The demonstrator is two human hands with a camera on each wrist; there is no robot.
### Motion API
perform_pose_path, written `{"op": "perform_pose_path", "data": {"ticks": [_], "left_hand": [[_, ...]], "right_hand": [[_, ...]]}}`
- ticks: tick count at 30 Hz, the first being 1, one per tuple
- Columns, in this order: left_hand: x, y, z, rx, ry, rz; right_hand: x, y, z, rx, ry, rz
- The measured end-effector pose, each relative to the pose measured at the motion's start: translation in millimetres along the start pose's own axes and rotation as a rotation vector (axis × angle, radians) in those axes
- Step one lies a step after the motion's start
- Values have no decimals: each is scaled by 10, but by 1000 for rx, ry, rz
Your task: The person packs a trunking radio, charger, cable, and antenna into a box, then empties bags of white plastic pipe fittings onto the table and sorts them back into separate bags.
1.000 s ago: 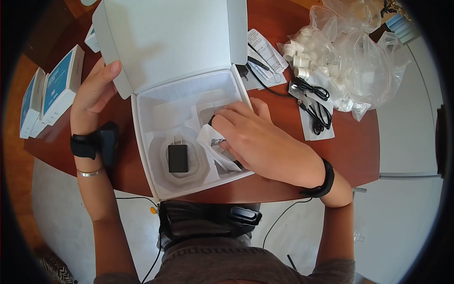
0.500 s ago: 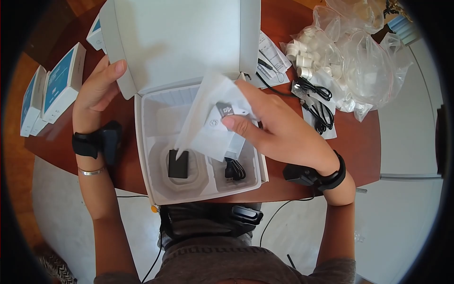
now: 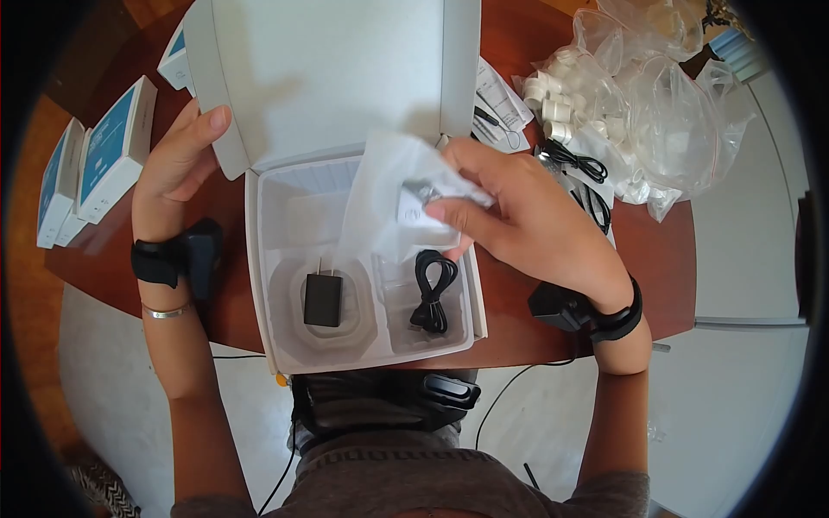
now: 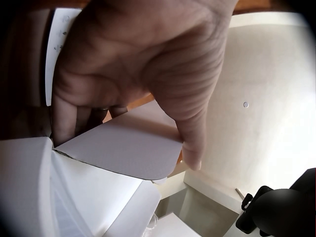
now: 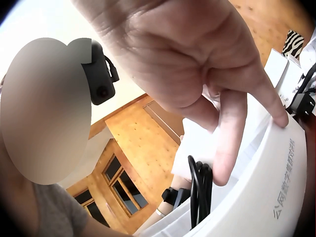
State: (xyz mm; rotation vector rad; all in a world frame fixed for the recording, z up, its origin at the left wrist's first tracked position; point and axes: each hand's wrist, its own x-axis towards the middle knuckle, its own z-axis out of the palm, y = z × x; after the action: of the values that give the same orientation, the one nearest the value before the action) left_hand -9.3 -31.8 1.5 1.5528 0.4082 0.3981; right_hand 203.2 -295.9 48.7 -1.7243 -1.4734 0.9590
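An open white box (image 3: 251,259) with a moulded tray lies on the table, its lid (image 3: 337,78) raised. My left hand (image 3: 177,155) holds the lid's left side flap (image 4: 123,138) between thumb and fingers. Above the tray my right hand (image 3: 535,211) pinches a translucent white pouch (image 3: 371,190) with small printed marks. In the right wrist view, fingers (image 5: 229,143) of this hand reach down beside the box's wall. A black power adapter (image 3: 323,300) sits in the front left compartment. The front right one has a bundled black cable (image 3: 432,298), just below the pouch.
White-and-blue boxes (image 3: 112,151) stand at the left edge of the table. To the right lie clear bags (image 3: 665,129) with white plastic pieces, and coiled black cables (image 3: 577,160). Printed papers (image 3: 505,99) are tucked behind the box.
My right hand has come up from the front right compartment with the pouch, uncovering the black cable. The box has shifted slightly right. My left hand stays at the lid flap.
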Motion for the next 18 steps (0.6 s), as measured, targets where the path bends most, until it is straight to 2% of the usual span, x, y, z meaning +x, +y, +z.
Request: {"op": "perform_pose_path", "data": {"ticks": [4, 6, 8, 13, 17, 18], "left_hand": [[-8, 12, 26, -5, 10, 0], [-5, 14, 26, -5, 3, 0], [-6, 16, 31, -6, -3, 2], [-5, 14, 24, 0, 7, 0], [-9, 23, 17, -2, -3, -12], [-10, 20, 20, -7, 1, -10]], "right_hand": [[-34, 10, 29, -29, -131, 21], [-46, 128, 135, -319, -83, -265], [-67, 102, 172, -319, -58, -259], [-163, 21, 211, -620, -160, -221], [-221, -82, 270, -567, -158, -137], [-223, -99, 294, -515, -53, -123]]}}
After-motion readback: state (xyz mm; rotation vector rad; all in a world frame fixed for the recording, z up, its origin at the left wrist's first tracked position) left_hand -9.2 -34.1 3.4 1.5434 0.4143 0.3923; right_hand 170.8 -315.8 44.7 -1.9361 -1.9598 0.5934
